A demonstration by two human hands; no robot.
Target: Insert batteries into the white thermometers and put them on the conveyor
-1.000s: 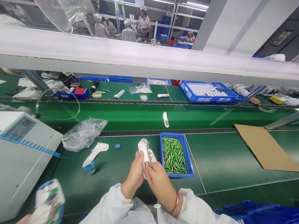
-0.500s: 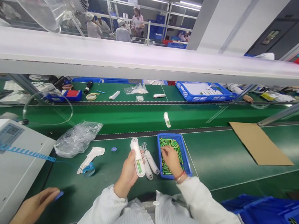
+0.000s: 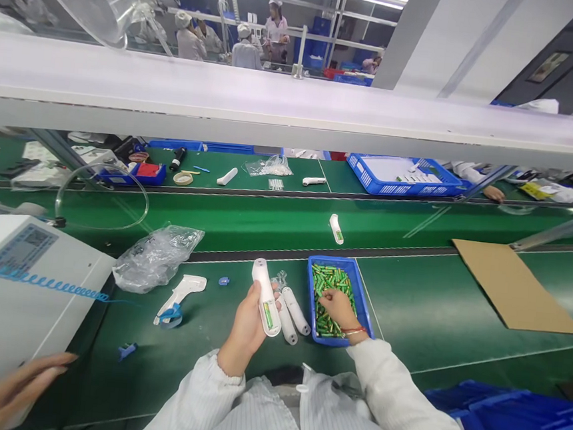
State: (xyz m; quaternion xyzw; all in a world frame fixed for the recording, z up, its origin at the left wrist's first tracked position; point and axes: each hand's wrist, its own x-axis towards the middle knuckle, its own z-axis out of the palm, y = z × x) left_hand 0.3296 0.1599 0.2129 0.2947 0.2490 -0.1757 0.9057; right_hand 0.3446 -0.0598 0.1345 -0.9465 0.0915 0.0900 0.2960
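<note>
My left hand [image 3: 245,324] is closed around a white handheld thermometer [image 3: 265,293], held tilted with its battery compartment facing up and a green battery [image 3: 268,316] inside. My right hand [image 3: 339,309] reaches into a blue bin [image 3: 366,316] full of green batteries [image 3: 332,279]. Its fingers are pinched together among the batteries, and what lies between the fingertips is hidden. Beside my left hand, white thermometer bodies [image 3: 296,311] lie on the green bench, next to a small clear plastic bag [image 3: 279,279].
Another person's hand [image 3: 21,386] is at the lower left by a white machine [image 3: 19,285]. Near it lie a small blue part [image 3: 127,350], a white gun-shaped shell [image 3: 184,291] and a plastic bag [image 3: 157,257]. Cardboard [image 3: 515,288] lies right; a shelf [image 3: 296,102] crosses above.
The other person's hand has let go of the small blue part and drawn back left. My right hand has shifted slightly within the bin; my left hand still holds the thermometer. The view has shifted slightly.
</note>
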